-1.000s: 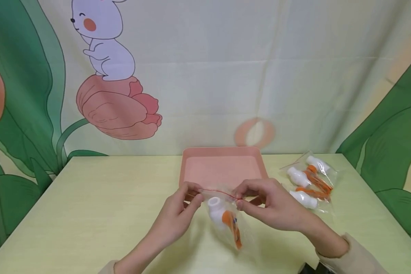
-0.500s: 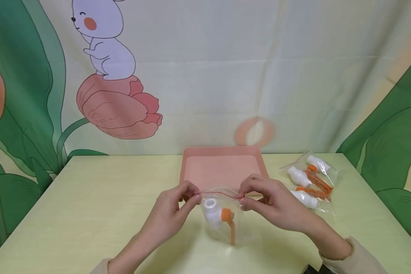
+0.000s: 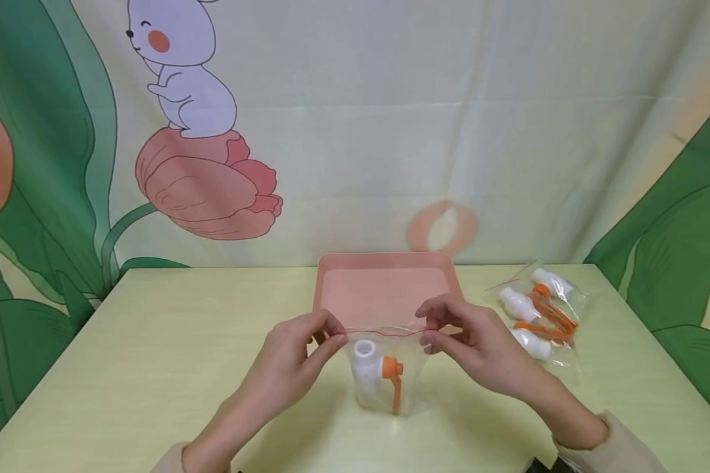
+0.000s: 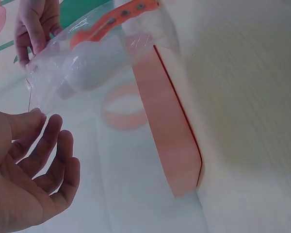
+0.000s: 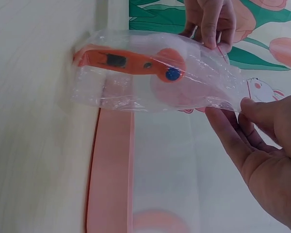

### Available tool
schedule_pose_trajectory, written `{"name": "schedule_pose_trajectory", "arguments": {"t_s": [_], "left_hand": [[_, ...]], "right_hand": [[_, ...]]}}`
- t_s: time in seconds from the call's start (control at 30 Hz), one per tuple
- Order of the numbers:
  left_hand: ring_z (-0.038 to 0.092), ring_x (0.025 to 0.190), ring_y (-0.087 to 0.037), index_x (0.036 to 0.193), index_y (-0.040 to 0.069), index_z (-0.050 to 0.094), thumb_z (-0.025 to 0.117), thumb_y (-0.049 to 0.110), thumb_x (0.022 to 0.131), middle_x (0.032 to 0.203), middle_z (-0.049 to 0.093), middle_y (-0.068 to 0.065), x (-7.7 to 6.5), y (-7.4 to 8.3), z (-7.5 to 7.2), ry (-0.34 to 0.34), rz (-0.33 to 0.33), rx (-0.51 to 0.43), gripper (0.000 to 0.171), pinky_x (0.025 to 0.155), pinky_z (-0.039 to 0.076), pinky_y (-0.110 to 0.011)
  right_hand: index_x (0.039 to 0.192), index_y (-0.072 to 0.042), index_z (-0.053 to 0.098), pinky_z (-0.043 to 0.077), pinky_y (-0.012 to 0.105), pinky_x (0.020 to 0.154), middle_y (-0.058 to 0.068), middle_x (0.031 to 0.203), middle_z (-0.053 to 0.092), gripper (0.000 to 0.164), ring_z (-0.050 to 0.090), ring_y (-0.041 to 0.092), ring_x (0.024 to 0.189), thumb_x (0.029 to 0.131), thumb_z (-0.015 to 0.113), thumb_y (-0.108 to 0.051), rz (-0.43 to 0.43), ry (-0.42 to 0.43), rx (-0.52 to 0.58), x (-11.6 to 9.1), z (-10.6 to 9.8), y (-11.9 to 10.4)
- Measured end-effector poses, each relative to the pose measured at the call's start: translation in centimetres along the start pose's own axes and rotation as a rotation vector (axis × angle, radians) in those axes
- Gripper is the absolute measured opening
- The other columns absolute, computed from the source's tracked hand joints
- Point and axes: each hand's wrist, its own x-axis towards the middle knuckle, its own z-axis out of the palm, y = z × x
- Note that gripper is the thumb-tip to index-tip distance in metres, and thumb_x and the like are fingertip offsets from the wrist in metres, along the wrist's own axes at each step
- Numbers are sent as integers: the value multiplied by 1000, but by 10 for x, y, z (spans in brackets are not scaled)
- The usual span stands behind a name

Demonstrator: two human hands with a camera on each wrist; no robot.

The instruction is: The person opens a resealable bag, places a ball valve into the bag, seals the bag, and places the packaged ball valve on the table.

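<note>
A clear zip bag [image 3: 415, 380] with a red seal line hangs between my two hands in the head view. Inside sits a white plastic valve [image 3: 365, 376], its round opening facing up. Its orange lever handle [image 3: 396, 394] points down. My left hand [image 3: 298, 355] pinches the bag's top left corner between thumb and fingertips. At the top right corner, my right hand [image 3: 479, 345] holds the seal edge between thumb and forefinger. In the right wrist view the orange handle [image 5: 121, 61] shows through the wrinkled plastic, with a blue dot at its pivot.
Behind the bag stands a shallow pink tray [image 3: 390, 292] near the table's back edge. Several white valves with orange handles lie in clear bags [image 3: 544, 312] at the right. A dark object [image 3: 549, 466] shows at the bottom edge. A printed curtain [image 3: 355, 131] hangs behind the table [image 3: 201, 328].
The bag has been drawn wider as my right hand shifted right along the seal. The valve has swung from a slant to hang straighter, its handle now pointing down.
</note>
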Motion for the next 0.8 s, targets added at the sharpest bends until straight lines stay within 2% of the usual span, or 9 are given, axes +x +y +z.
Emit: {"name": "schedule_pose_trajectory", "arguments": {"t_s": [0.1, 0.37, 0.53, 0.8], "left_hand": [[58, 74, -4, 90, 22, 69, 74, 11, 96, 83, 62, 20, 0, 1, -1, -2, 14, 7, 14, 59, 45, -26], [58, 74, -4, 89, 18, 68, 73, 7, 96, 80, 61, 17, 2, 5, -1, -19, 52, 13, 14, 63, 49, -27], [57, 73, -4, 91, 19, 67, 72, 7, 96, 78, 61, 16, 1, 6, 1, -34, 50, 4, 14, 68, 51, -28], [59, 74, -5, 93, 17, 67, 71, 8, 97, 81, 64, 15, 0, 6, 2, -49, 32, -22, 11, 72, 54, -29]], "right_hand": [[115, -3, 62, 62, 39, 70, 9, 90, 63, 26, 71, 25, 82, 94, 66, 13, 0, 17, -8, 0, 0, 3], [113, -4, 67, 61, 35, 72, 1, 92, 67, 21, 68, 19, 80, 95, 69, 6, -17, 29, -97, -2, -1, 5], [109, -10, 70, 61, 34, 74, -4, 92, 65, 17, 63, 16, 84, 96, 71, 0, -26, 3, -141, -2, -1, 5], [96, -16, 71, 60, 31, 69, -7, 89, 69, 10, 67, 13, 81, 95, 74, -6, -27, -15, -195, -1, 1, 5]]}}
